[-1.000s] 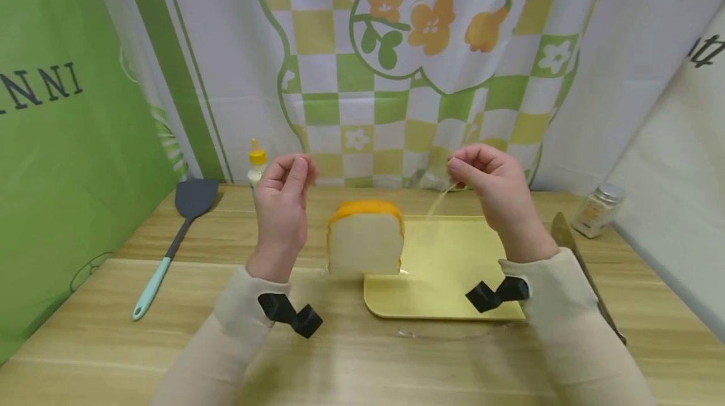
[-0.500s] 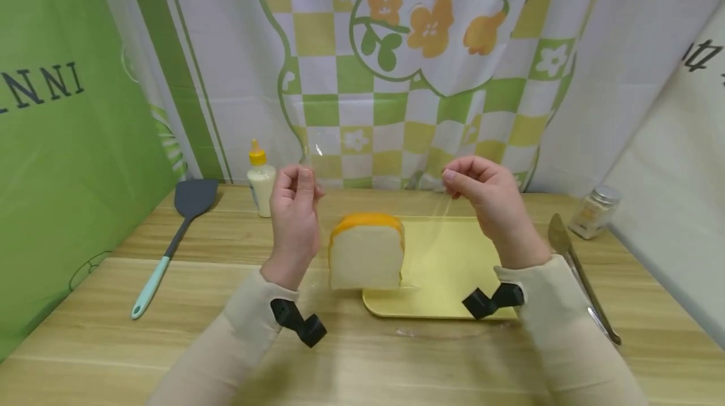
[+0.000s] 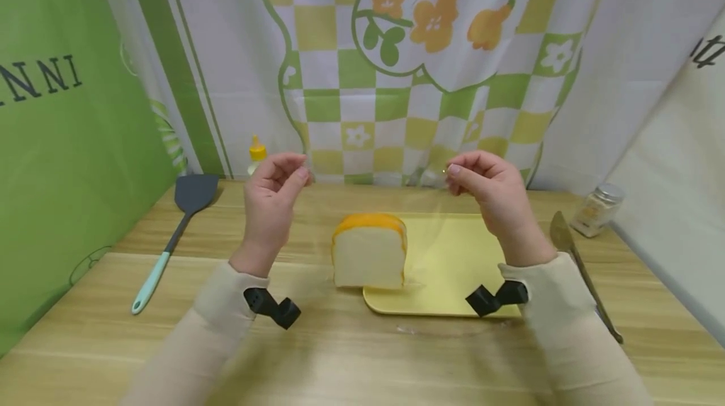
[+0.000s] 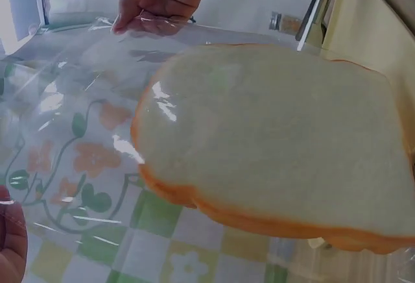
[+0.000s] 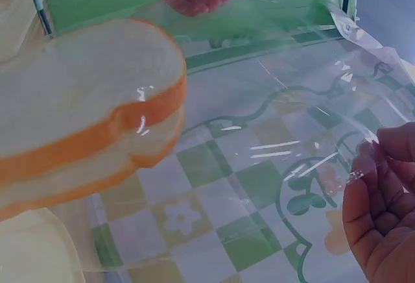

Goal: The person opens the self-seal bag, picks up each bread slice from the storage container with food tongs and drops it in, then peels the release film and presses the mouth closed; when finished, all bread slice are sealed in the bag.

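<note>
A clear plastic bag (image 5: 259,121) with bread slices (image 3: 370,255) in it hangs upright between my hands. In the right wrist view two slices with orange-brown crusts show one behind the other. My left hand (image 3: 272,204) pinches the bag's left side between thumb and fingers; the film there is hard to see. On the other side my right hand (image 3: 495,195) pinches the bag's upper edge, and in the left wrist view the gathered film shows at its fingertips. Beneath and to the right of the bread lies a yellow tray (image 3: 447,305), partly covered by the slices.
A dark spatula (image 3: 192,198) with a mint handle lies at the left. Behind my left hand stands a yellow-capped squeeze bottle (image 3: 257,153). At the right are a spice jar (image 3: 599,211) and a long metal utensil (image 3: 572,248). Clear film (image 3: 419,331) lies before the tray.
The bread hangs lower than a second ago. My left hand first shifted right and down, then back left and up, widening the gap to my right hand, which moved only slightly.
</note>
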### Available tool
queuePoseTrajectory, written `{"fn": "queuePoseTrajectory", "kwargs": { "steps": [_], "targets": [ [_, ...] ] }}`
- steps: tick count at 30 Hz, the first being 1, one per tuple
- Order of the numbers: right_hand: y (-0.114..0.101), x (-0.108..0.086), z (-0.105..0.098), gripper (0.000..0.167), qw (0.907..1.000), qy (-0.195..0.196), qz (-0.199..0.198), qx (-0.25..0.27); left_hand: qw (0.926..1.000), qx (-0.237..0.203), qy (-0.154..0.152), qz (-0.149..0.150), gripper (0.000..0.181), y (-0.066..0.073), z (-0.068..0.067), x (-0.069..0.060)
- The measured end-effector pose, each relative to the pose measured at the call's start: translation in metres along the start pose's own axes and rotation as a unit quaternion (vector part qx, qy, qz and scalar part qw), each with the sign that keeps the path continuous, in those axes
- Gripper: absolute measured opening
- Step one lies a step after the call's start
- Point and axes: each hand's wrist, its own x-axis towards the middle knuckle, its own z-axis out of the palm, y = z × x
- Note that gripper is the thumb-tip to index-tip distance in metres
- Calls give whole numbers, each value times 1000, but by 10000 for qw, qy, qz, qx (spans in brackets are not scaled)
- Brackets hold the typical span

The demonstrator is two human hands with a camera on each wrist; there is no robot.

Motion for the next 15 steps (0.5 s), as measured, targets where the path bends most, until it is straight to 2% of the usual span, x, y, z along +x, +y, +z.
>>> {"fn": "queuePoseTrajectory", "kwargs": {
  "steps": [8, 15],
  "targets": [
    [-6, 2, -5, 8, 9993, -286, -5, -222, 9981, 238, -498, -264, 32, 11, -12, 6],
    [-8, 4, -10, 15, 9991, -387, -154, -94, 9935, 702, -891, -113, 19, 17, -20, 9]
  ]
}}
